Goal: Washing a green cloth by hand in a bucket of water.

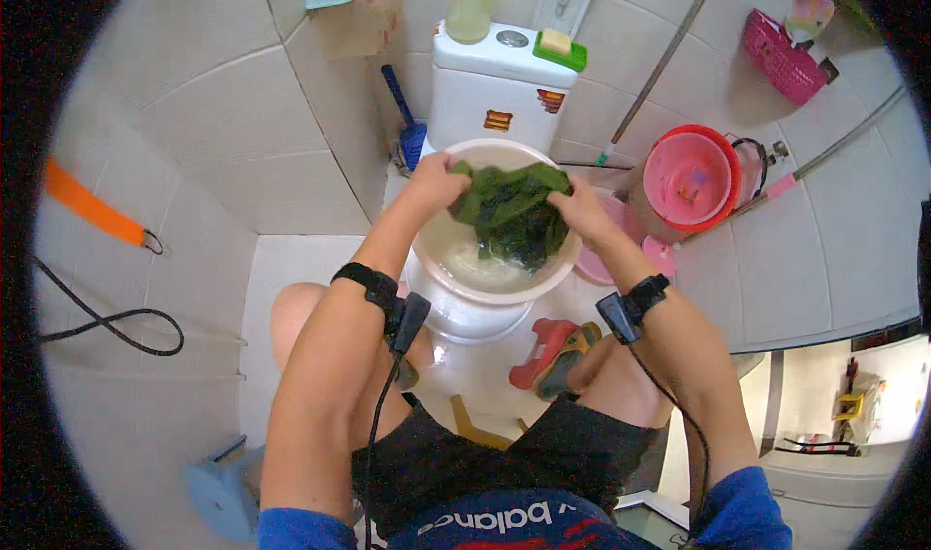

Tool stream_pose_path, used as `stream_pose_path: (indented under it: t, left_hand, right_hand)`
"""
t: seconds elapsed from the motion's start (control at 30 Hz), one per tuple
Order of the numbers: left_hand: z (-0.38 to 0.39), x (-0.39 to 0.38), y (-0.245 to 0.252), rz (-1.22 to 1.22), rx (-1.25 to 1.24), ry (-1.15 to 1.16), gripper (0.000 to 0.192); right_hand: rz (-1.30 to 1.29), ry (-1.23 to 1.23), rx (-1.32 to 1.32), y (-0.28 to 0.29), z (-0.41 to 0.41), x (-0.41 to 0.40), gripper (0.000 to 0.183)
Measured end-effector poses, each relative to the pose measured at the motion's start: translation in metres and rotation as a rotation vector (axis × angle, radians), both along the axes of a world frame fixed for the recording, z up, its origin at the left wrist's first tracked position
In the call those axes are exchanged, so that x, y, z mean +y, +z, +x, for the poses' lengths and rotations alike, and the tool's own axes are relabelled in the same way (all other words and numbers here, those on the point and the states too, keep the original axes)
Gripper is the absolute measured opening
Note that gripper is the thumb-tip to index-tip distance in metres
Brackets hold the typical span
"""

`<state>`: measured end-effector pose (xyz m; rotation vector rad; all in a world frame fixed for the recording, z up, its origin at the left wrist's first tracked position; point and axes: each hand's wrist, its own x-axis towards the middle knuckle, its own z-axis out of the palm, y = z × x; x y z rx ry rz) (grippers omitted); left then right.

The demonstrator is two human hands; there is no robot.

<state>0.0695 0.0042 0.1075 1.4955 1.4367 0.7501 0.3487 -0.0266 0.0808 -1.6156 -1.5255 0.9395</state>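
Note:
A wet green cloth (513, 204) is stretched between my two hands above a wide, pale basin (502, 295). My left hand (440, 182) grips its upper left corner, fingers closed on the fabric. On the other side my right hand (585, 208) pinches the cloth's right edge. The lower part of the cloth hangs into the basin, where water (473, 259) shows. The basin sits on the white toilet (465, 321), in front of its tank. Black straps with small devices and cables are on both forearms.
On the toilet tank (494, 77) stand a yellowish bottle (471, 8) and a soap bar (556, 41) in a green dish. Pink and red buckets (687, 179) stand to the right. A blue toilet brush (412, 139) is behind left. A red slipper or stool part (534, 353) lies by my foot.

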Motion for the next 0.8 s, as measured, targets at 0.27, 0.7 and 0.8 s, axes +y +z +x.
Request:
stream_pose_path:
  t: [0.27, 0.7, 0.8]
  left_hand:
    - [0.032, -0.039, -0.099, 0.032, 0.515, 0.014, 0.047]
    - [0.069, -0.065, -0.112, 0.118, 0.905, -0.288, 0.103]
    - [0.068, -0.059, -0.123, 0.05, 0.883, -0.306, 0.103]
  right_hand:
    - [0.271, 0.311, -0.678, -0.054, -0.006, -0.047, 0.076]
    - [-0.049, 0.516, -0.874, -0.07, -0.025, -0.05, 0.1]
    - [-0.094, 0.545, -0.907, -0.071, -0.03, -0.047, 0.104]
